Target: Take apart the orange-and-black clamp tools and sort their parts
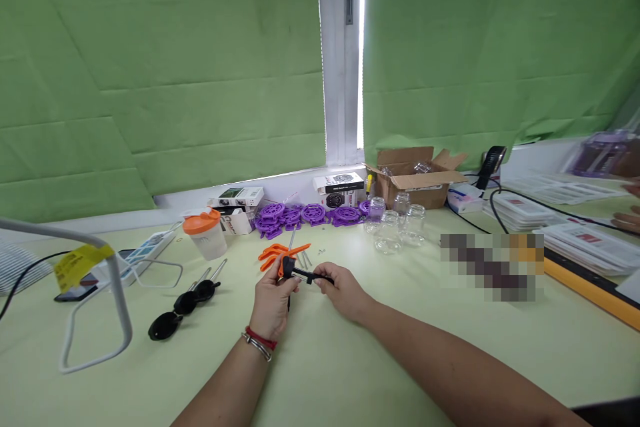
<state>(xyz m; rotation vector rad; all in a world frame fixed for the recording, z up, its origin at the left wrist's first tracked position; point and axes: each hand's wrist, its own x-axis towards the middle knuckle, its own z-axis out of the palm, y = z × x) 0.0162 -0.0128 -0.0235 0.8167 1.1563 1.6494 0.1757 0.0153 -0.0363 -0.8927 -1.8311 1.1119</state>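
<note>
Over the table, my left hand [273, 297] grips the black round end of a black plastic part with a metal shaft [300, 274]. My right hand [343, 290] pinches the slim black end of the same part, whose exact kind I cannot make out. Just beyond lie orange plastic handles [273, 253], with several metal rods [304, 259] and tiny metal pieces [321, 251] beside them. To the left, black round parts [185, 303] rest in a row, two of them with metal shafts pointing away.
Purple plastic frames [285, 217] are piled along the wall, near small printed boxes [340, 190]. Glass jars [389, 233] stand before an open cardboard box [420, 180]. An orange-lidded cup [204, 233] and a grey metal frame [120, 300] are leftward; another person's hand [627, 220] shows far right.
</note>
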